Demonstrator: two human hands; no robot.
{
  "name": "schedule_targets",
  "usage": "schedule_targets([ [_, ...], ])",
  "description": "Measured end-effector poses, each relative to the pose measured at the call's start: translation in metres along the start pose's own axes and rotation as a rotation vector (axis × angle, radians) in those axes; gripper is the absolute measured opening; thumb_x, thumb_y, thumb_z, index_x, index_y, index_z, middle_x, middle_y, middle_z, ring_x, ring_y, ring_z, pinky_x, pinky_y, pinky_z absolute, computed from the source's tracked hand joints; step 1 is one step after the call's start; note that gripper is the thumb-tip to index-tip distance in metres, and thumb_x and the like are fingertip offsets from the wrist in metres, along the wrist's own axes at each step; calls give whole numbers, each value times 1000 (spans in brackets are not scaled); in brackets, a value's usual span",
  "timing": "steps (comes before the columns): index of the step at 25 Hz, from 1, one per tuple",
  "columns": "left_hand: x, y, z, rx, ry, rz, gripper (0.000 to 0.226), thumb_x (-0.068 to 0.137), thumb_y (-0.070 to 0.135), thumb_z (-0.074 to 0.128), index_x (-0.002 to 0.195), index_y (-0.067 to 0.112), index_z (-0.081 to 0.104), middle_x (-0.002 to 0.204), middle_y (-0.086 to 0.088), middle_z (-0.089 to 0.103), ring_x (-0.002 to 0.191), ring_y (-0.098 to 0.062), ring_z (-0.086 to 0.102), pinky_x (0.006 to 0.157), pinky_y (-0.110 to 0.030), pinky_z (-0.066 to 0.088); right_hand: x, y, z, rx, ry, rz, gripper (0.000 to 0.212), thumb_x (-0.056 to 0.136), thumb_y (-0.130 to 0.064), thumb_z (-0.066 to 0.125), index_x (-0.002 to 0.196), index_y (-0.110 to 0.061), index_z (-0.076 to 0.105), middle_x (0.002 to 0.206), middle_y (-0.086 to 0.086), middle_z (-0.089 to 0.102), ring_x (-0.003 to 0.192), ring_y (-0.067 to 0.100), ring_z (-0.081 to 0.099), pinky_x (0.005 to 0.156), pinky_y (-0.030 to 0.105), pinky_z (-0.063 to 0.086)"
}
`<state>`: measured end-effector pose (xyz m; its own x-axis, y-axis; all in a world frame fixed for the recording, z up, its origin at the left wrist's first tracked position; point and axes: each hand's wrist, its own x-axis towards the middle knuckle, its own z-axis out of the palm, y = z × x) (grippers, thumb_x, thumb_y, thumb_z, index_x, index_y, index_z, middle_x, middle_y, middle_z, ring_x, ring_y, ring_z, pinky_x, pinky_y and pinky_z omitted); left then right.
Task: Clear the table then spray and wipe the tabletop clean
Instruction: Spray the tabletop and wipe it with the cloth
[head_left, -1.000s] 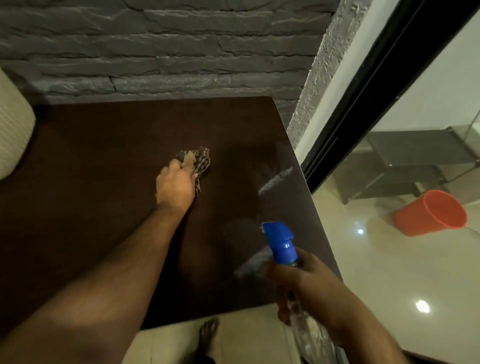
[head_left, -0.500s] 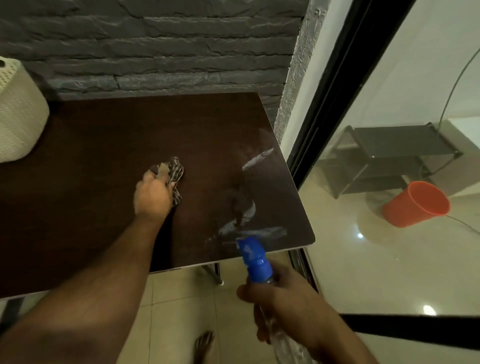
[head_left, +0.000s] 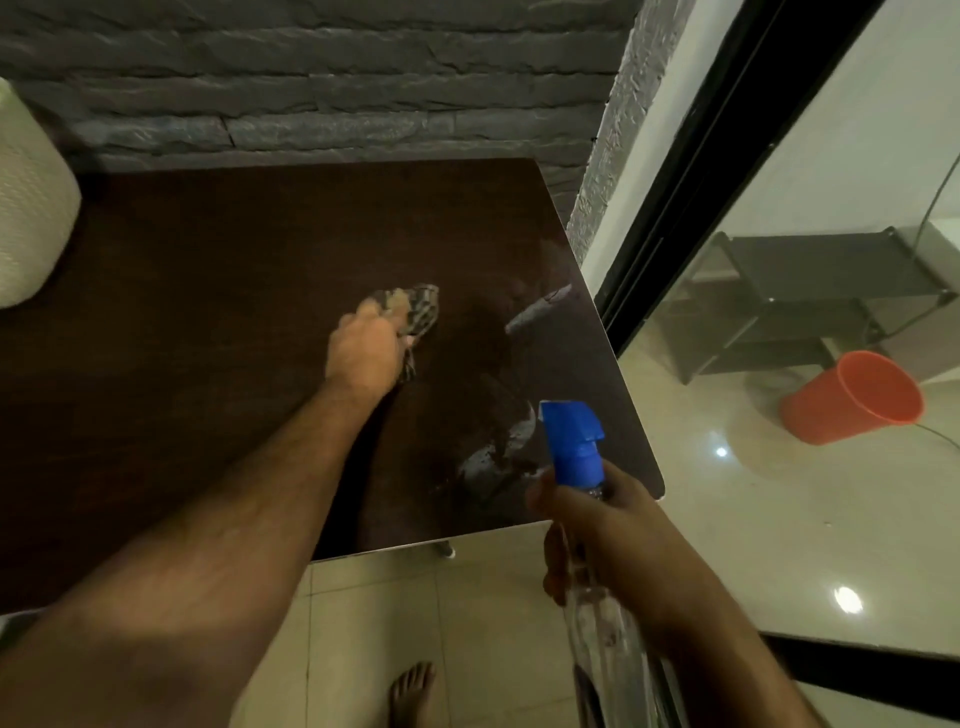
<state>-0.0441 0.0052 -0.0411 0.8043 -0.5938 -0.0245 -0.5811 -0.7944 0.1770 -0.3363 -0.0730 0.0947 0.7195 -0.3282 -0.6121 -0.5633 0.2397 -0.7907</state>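
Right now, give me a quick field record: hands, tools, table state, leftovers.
left hand: grips the patterned cloth, pressed on the tabletop
right hand: holds the spray bottle, blue nozzle pointing over the table
tabletop: dark brown, wet streaks near the right edge, right of the cloth
still on table: cream woven basket at far left
off table: orange bucket lying on the floor beyond the glass
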Motion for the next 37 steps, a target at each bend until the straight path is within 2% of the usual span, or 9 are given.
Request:
schedule_targets([
  [3, -71, 34, 9, 98, -80, 777, 47, 96, 26, 48, 141, 28, 35, 112, 0, 51, 90, -16, 50, 71, -31, 48, 14, -18, 4, 35, 2, -3, 19, 85, -17, 63, 100, -12, 55, 61, 7, 55, 50, 19, 54, 51, 29, 51],
  [5, -97, 2, 4, 22, -142, 1001, 42, 94, 30, 41, 136, 34, 45, 112, 3, 52, 87, -14, 50, 68, -29, 46, 24, -28, 1, 54, 30, 2, 18, 85, -17, 63, 99, -11, 54, 59, 8, 56, 50, 22, 53, 54, 35, 49],
  [11, 56, -28, -6, -37, 90, 77, 47, 93, 33, 53, 139, 31, 45, 111, -10, 53, 100, -34, 51, 82, -45, 44, 51, -37, -1, 54, 121, -6, 27, 80, -21, 67, 102, -13, 53, 58, 10, 57, 50, 25, 55, 60, 42, 48],
  [17, -107, -3, 14, 35, -113, 988, 44, 89, 29, 37, 132, 34, 46, 109, 0, 53, 86, -17, 52, 69, -33, 45, 42, -42, -5, 63, 73, -12, 36, 71, -28, 69, 100, -14, 54, 60, 6, 57, 51, 21, 55, 55, 36, 50],
  [19, -75, -23, 8, 84, -26, 849, 45, 89, 30, 41, 132, 34, 49, 110, -2, 55, 90, -21, 54, 72, -34, 48, 32, -37, -11, 35, 64, -40, 31, 75, -26, 68, 99, -15, 53, 57, 6, 57, 51, 23, 55, 58, 40, 50],
  [23, -12, -47, -4, -91, 160, -75, 39, 92, 28, 57, 131, 27, 55, 110, -14, 54, 97, -37, 53, 83, -47, 47, 4, -18, -22, 24, 58, -42, 41, 72, -32, 69, 105, -14, 52, 60, 9, 57, 53, 25, 55, 57, 38, 50],
  [30, -158, 25, 12, -148, -24, 639, 47, 88, 19, 64, 133, 33, 55, 106, -2, 56, 88, -21, 53, 69, -35, 49, -43, 6, -43, 28, 37, -82, 22, 84, -25, 63, 101, -14, 53, 60, 10, 58, 52, 25, 56, 57, 37, 51],
  [34, -85, -53, -1, -91, 166, -97, 49, 91, 20, 61, 138, 26, 51, 107, -21, 54, 92, -42, 55, 80, -46, 49, -54, 17, -56, 14, 58, -90, 22, 84, -28, 66, 99, -18, 53, 59, 7, 58, 52, 23, 57, 60, 37, 52],
  [37, -124, -18, 16, -121, 203, -46, 54, 88, 16, 64, 139, 24, 50, 103, -17, 55, 87, -37, 55, 76, -41, 49, -58, 23, -58, 13, 60, -106, 18, 85, -28, 65, 96, -20, 53, 59, 8, 59, 51, 23, 57, 54, 33, 49],
])
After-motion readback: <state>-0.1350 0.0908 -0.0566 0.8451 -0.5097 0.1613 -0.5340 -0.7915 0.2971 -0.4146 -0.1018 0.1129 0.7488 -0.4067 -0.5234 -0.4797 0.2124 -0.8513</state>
